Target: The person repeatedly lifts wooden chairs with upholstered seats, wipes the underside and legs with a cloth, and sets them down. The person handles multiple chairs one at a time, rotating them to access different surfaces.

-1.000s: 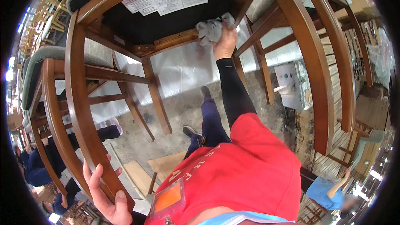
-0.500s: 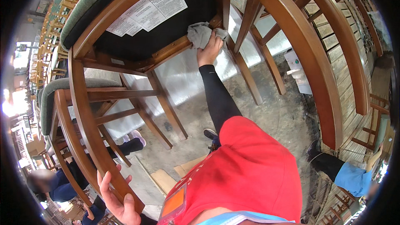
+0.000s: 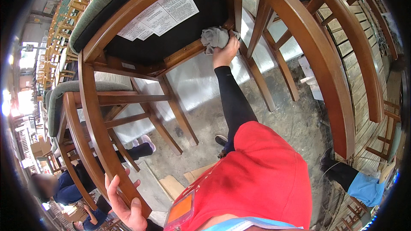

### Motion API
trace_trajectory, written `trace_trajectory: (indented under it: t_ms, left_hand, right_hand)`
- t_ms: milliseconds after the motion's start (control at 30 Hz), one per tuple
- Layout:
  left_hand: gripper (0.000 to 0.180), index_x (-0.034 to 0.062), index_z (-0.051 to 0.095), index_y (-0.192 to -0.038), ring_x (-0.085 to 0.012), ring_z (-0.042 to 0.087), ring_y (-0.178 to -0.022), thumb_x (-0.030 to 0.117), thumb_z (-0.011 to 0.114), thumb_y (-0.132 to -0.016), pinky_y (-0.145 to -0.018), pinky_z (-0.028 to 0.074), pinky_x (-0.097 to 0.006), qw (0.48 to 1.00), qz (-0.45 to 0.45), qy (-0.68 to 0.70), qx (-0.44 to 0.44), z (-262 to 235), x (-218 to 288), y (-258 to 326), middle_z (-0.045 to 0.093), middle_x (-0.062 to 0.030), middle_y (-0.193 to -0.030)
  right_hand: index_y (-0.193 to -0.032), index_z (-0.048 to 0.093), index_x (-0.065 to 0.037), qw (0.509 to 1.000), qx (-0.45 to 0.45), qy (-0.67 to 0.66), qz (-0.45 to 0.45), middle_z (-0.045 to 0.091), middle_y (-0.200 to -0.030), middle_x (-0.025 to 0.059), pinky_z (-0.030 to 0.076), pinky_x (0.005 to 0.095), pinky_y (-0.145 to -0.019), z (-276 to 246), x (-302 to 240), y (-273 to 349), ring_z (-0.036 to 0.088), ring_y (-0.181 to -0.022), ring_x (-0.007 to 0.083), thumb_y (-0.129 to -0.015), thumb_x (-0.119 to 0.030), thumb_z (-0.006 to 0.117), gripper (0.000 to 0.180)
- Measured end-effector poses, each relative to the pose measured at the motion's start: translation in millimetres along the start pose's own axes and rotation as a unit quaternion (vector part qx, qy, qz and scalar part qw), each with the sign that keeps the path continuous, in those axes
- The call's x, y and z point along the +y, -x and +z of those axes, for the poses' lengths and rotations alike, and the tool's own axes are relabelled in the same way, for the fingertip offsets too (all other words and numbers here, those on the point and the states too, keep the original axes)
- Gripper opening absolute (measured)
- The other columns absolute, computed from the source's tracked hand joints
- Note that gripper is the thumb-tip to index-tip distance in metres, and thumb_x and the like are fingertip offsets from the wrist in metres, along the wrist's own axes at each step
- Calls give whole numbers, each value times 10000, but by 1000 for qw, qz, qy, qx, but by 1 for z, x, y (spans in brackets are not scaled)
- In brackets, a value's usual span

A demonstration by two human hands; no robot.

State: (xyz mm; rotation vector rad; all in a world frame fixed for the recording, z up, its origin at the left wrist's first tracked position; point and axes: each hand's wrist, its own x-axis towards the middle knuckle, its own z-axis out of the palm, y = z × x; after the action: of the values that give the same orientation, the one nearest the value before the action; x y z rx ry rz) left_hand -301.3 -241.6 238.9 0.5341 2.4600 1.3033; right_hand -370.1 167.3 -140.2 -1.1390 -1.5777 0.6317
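A brown wooden chair lies tipped with its black underside (image 3: pixel 171 38) facing me; a white printed label (image 3: pixel 160 13) is stuck there. My right hand (image 3: pixel 227 51) is closed round a crumpled grey cloth (image 3: pixel 214 38). The cloth presses against the wooden seat rail (image 3: pixel 184 57) near a corner of the frame. Lower left, my left hand (image 3: pixel 128 207) wraps about the end of a long curved chair leg (image 3: pixel 102 141), some fingertips showing past its far side and the thumb in front.
Another chair with a green-grey padded seat (image 3: pixel 90 86) stands just beyond at the left. Curved chair parts (image 3: pixel 317 47) arch over the right side. A person in dark clothes (image 3: pixel 70 188) is at lower left, one in a blue shirt (image 3: pixel 366 188) at lower right. Flattened cardboard (image 3: pixel 171 186) lies on the floor.
The whole view has shifted slightly, so the chair appears a little further right and lower. My right hand keeps the cloth at the same corner, and my left hand stays on the leg.
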Motion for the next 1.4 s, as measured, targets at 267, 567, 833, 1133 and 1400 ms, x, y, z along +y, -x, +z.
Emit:
trace_trajectory:
  t_ms: [267,567,833,1133,1400]
  left_hand:
    - [735,18,397,-1488,-365,456,-1388,52,522,-764,-1034,494,-463,1000,2,0,-6,-1,1,1,259,-156,-1616]
    - [680,15,563,-1334,-317,510,-1334,-37,467,-663,-1034,487,-407,998,1,45,53,11,10,-8,281,-212,-1587]
    - [621,10,623,-1266,-287,496,-1351,-57,461,-669,-1022,480,-373,997,-20,45,66,8,8,-4,308,-242,-1577]
    - [620,-4,631,-1234,-316,469,-1372,-23,459,-638,-1109,384,-383,997,46,55,33,1,-3,-8,305,-277,-1567]
    - [644,41,652,-1220,-356,518,-1332,-34,487,-602,-1068,411,-400,997,64,14,33,-2,-7,-11,355,-273,-1541]
  right_hand:
    - [-1367,534,-13,998,-56,28,8,571,-1218,218,410,487,-1061,-8,-1,9,488,-1210,434,-595,48,684,789]
    - [-1148,615,11,944,-154,204,-210,609,-1154,210,366,537,-1092,-4,-4,-16,518,-1198,433,-689,-121,721,489]
    - [-1117,644,-61,881,-339,-150,-295,624,-1153,144,464,459,-905,37,-127,69,580,-1125,369,-702,-16,668,418]
    - [-1059,664,-100,750,-416,-6,-514,644,-1071,77,421,436,-870,71,-106,75,604,-1059,272,-836,-92,589,236]
    - [-1083,600,-89,752,-403,35,-520,608,-1088,91,417,430,-890,90,-128,83,562,-1100,294,-665,-78,741,441]
